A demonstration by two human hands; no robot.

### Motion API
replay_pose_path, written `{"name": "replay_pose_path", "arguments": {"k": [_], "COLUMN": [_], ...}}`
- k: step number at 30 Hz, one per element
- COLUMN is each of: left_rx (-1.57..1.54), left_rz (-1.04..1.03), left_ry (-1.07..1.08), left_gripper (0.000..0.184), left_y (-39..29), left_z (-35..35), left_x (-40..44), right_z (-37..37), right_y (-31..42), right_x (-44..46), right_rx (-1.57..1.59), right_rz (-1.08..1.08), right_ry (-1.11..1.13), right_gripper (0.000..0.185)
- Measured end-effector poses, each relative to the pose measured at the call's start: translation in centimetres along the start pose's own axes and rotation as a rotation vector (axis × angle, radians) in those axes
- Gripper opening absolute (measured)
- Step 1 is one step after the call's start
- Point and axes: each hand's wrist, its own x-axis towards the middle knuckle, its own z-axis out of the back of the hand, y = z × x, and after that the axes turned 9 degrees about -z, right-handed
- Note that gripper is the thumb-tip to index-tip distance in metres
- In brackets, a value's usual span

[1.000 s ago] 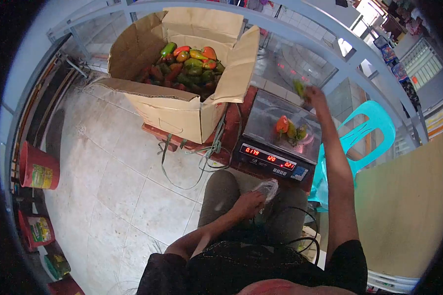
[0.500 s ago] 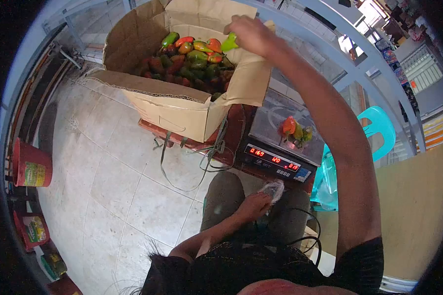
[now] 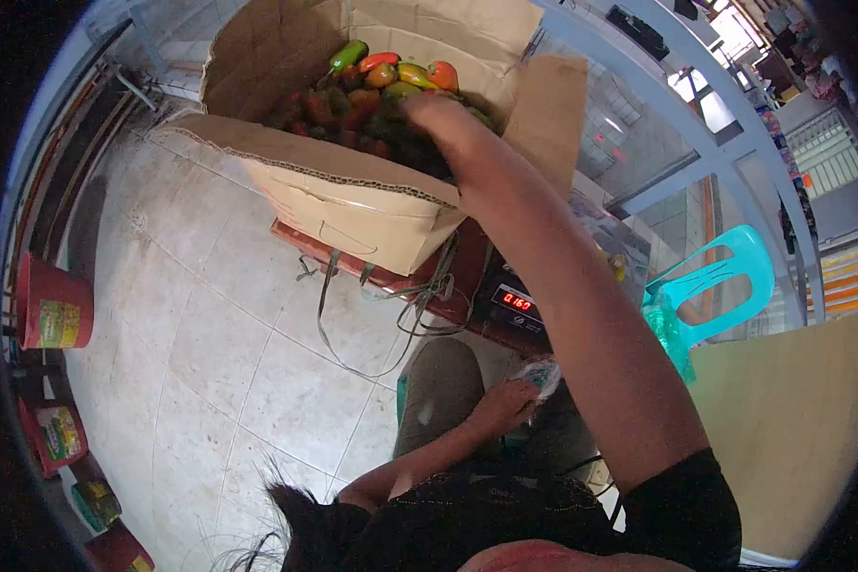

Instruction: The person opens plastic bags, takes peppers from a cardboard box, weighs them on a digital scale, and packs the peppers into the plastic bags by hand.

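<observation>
My right hand (image 3: 429, 112) reaches into the cardboard box (image 3: 353, 214), down among the peppers (image 3: 348, 110); its fingertips are hidden there. Green, red and orange peppers lie in the box. In my lap, my left hand (image 3: 511, 402) is closed on a clear plastic bag (image 3: 541, 377). The digital scale (image 3: 518, 313) stands right of the box, its display reading 0.160. My right forearm covers most of the scale and the peppers on it, with only a bit of yellow showing.
A turquoise plastic chair (image 3: 725, 286) is at the right, by a wooden panel (image 3: 791, 419). Red pots (image 3: 55, 305) line the left side. Green straps (image 3: 324, 315) hang from the red stand below the box. A metal-framed glass barrier runs behind.
My right hand has moved from above the scale, over the box's right flap with a green pepper, down into the box. The left hand still holds the bag. The view has shifted slightly.
</observation>
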Motion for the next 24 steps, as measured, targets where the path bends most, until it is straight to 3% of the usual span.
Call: {"name": "replay_pose_path", "arguments": {"k": [1, 4, 5, 11, 14, 18, 21, 24], "left_rx": [0.0, 0.006, 0.005, -0.045, -0.04, -0.006, -0.063, -0.113], "left_rz": [0.007, 0.017, 0.027, 0.126, 0.064, -0.025, 0.121, 0.102], "left_ry": [0.005, 0.022, 0.012, -0.033, -0.023, -0.029, 0.136, 0.04], "left_gripper": [0.017, 0.015, 0.015, 0.013, 0.012, 0.012, 0.025, 0.014], "left_y": [-0.3, -0.7, -0.7, -1.4, -0.8, 0.9, 0.5, -0.5], "left_z": [0.1, 0.8, 0.8, 0.8, 0.4, -1.0, -0.2, 1.2], "left_x": [0.1, 0.5, 0.6, 0.7, 0.6, 0.0, 0.2, 1.0], "right_z": [1.1, 1.7, 2.3, 0.6, 1.1, 0.8, 3.6, 2.6], "right_y": [0.4, 0.8, 1.3, -0.1, 0.4, 0.4, 3.6, 5.4], "right_x": [-1.5, -1.1, -2.5, -0.6, -0.3, 0.3, -0.2, 4.8], "right_rx": [0.028, -0.274, -0.181, -0.231, -0.196, -0.091, -0.01, -0.009], "right_rz": [-0.06, 0.026, -0.094, 0.076, 0.029, 0.192, 0.312, 0.37], "right_ry": [0.05, 0.093, 0.066, 0.119, 0.075, -0.093, -0.282, -0.283], "right_gripper": [0.042, 0.042, 0.039, 0.038, 0.039, 0.036, 0.033, 0.031]}}
